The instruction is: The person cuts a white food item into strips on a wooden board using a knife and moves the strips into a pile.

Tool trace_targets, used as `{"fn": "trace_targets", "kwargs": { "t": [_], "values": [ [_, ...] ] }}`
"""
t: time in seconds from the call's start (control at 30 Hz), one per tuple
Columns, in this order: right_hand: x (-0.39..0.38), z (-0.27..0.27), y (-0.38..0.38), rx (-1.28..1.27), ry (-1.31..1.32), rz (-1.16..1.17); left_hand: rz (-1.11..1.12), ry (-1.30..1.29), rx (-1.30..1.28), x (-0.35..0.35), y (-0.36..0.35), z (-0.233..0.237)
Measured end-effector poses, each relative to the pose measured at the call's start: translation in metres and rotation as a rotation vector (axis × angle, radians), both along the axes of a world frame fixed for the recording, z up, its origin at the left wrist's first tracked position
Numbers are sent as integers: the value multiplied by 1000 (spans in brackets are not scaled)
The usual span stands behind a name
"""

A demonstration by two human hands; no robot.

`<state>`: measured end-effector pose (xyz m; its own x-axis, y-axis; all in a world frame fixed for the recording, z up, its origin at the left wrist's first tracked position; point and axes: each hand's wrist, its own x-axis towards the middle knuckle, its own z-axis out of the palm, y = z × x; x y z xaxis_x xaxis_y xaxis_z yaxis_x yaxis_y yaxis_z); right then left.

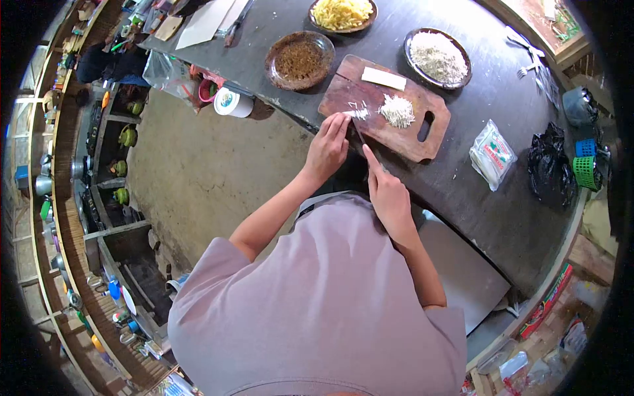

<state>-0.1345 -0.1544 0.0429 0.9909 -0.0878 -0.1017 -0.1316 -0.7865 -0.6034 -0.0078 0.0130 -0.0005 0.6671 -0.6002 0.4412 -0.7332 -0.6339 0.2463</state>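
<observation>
My right hand (pixel 388 196) is closed around a knife (pixel 358 134), its index finger stretched along the top. The blade reaches the near edge of a wooden cutting board (pixel 343 99). On the board's left part, the bent fingertips of my left hand (pixel 328 148) press on a white piece (pixel 347 115), mostly hidden under them. Thin white strips (pixel 360 112) lie scattered beside the blade. Farther right on the board sits a small heap of white matchstick strips (pixel 397 111). A pale rectangular block (pixel 384 78) lies near the board's far edge.
Behind the board stand a brown plate (pixel 299 61), a bowl of yellow pieces (pixel 341 14) and a bowl of pale shreds (pixel 438 58). To the right are a white plastic packet (pixel 493 156), a black plastic bag (pixel 551 165) and several forks (pixel 524 70). A white bucket (pixel 232 104) stands left of the table.
</observation>
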Motion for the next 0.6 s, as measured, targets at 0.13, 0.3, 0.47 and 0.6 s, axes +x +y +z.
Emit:
{"fn": "trace_targets", "kwargs": {
  "t": [0.13, 0.3, 0.47, 0.6],
  "values": [
    [31, -1, 9, -4, -27, -1, -5, 14, -31, -1, -2, -1],
    [55, -1, 15, -4, -3, 6, -9, 38, -61, 2, -1, -1],
    [8, -10, 4, 18, -68, 22, 1, 9, -51, 0, -1, 1],
    [27, -3, 7, -10, -44, 3, 13, 22, -78, -1, -2, 0]
  ]
}}
